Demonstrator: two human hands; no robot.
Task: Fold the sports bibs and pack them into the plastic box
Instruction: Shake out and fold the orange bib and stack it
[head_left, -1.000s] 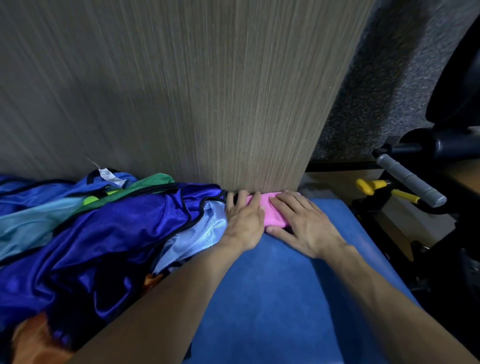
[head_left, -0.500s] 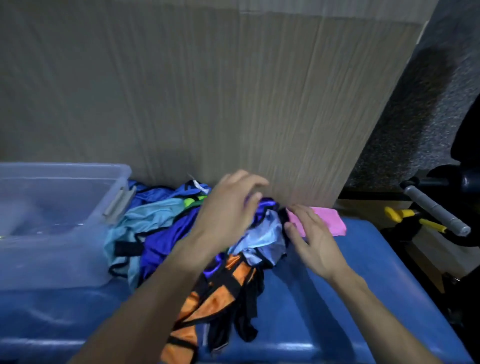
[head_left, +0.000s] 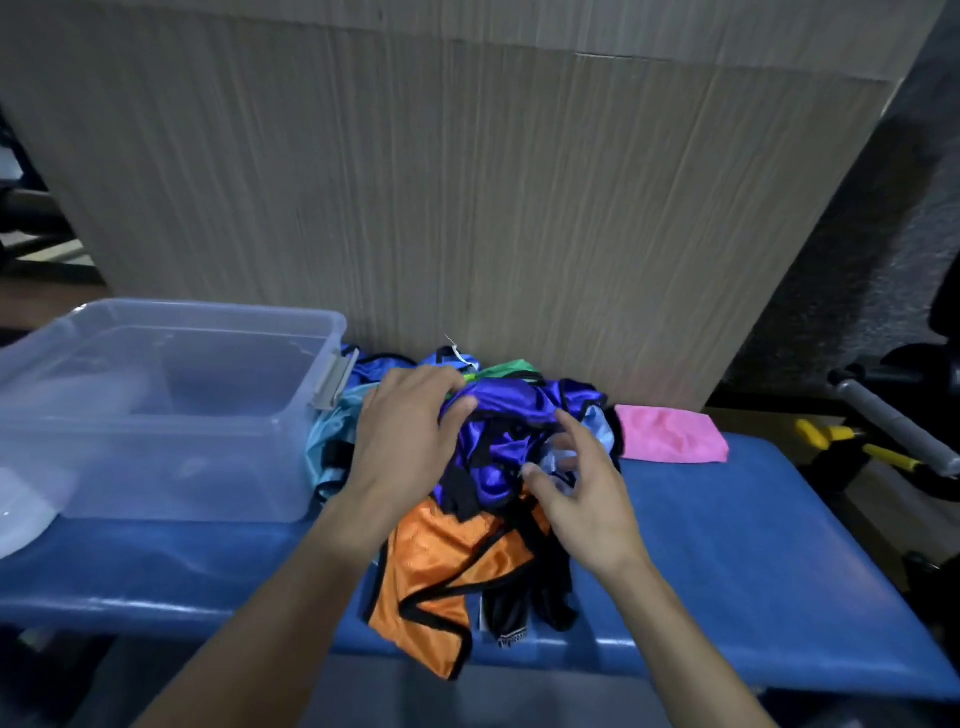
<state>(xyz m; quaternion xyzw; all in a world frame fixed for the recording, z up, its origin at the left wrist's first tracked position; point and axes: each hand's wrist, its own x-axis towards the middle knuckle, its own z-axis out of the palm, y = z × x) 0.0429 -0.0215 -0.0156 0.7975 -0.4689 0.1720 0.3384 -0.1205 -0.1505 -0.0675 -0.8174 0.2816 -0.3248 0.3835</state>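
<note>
A heap of loose sports bibs lies in the middle of the blue padded bench (head_left: 727, 545): a purple bib (head_left: 514, 421) on top, an orange bib (head_left: 441, 577) hanging over the front edge, light blue and green ones behind. My left hand (head_left: 405, 441) rests on the heap's left side, its fingers curling over the purple bib. My right hand (head_left: 582, 493) hovers at the heap's right side with fingers spread, holding nothing. A folded pink bib (head_left: 670, 434) lies flat to the right of the heap. The clear plastic box (head_left: 171, 415) stands on the left, with no bib inside.
A tall wood-grain panel (head_left: 467, 208) rises directly behind the bench. Right of the bench stand dark gym equipment with a grey padded handle (head_left: 893, 421) and yellow-handled tools (head_left: 852, 441). A clear lid (head_left: 26, 509) lies at the box's left.
Both hands left the folded pink bib and moved left onto the heap. The view swung left and pulled back, bringing the plastic box into sight.
</note>
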